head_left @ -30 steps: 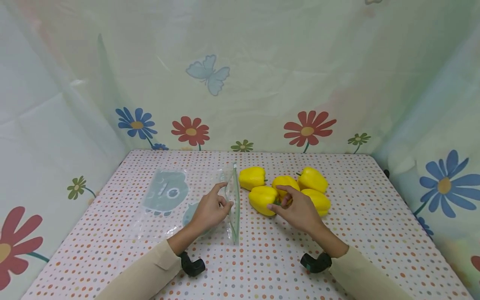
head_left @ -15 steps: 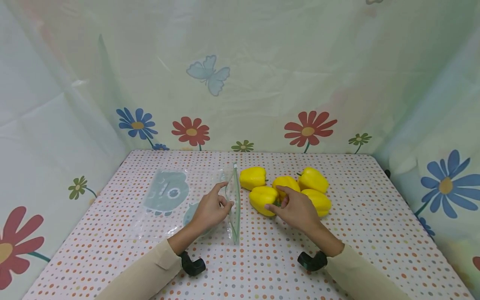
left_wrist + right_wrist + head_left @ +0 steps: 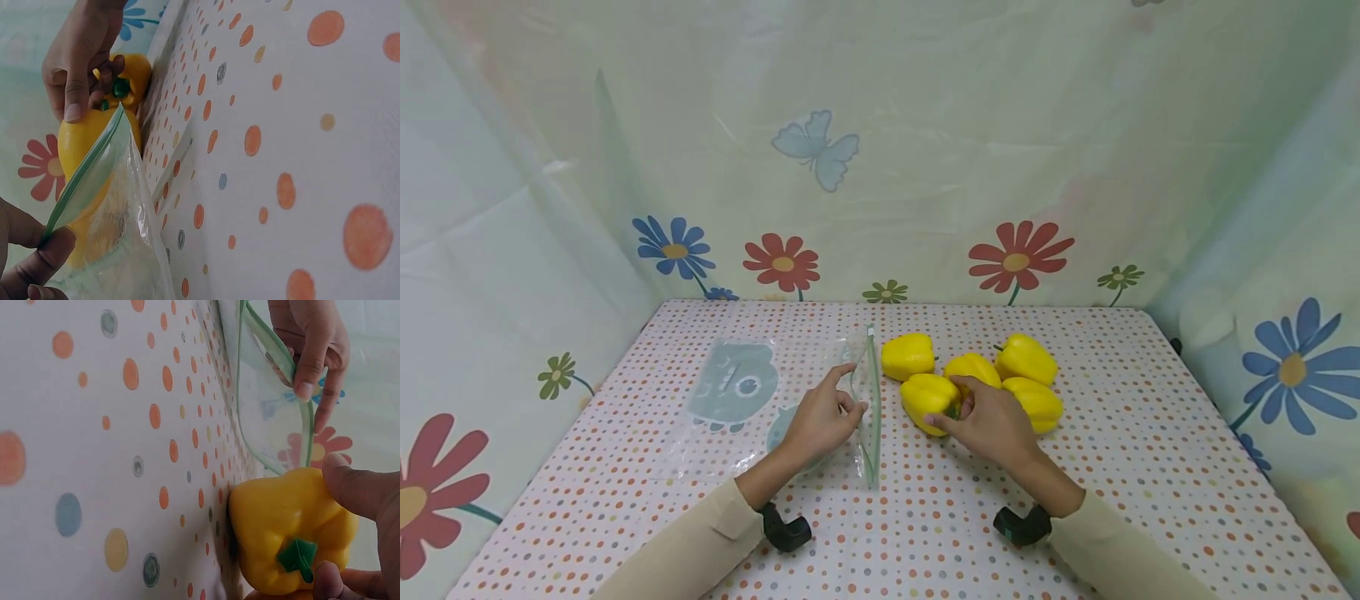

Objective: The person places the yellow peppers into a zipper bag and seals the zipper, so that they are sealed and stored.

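A clear zip bag (image 3: 730,392) with a green-edged mouth lies flat on the left, its mouth facing the yellow peppers. My left hand (image 3: 822,421) pinches the upper layer of that mouth; in the left wrist view, thumb and finger grip the green strip (image 3: 81,169). My right hand (image 3: 992,421) has its thumb and fingers around the stem end of the nearest yellow pepper (image 3: 925,398). The right wrist view shows this pepper (image 3: 287,519) beside the bag's mouth, thumb on its side and a fingertip by the green stem (image 3: 299,556).
Behind and right of the held pepper sit several others: one at back left (image 3: 907,357), one in the middle (image 3: 973,367), two at right (image 3: 1026,360). A dotted cloth (image 3: 925,533) covers the table. Flowered curtains (image 3: 925,192) hang behind and at the sides.
The right hand has moved slightly left and its fingers have closed in on the near pepper, which has shifted a little. The left hand and bag look unchanged.
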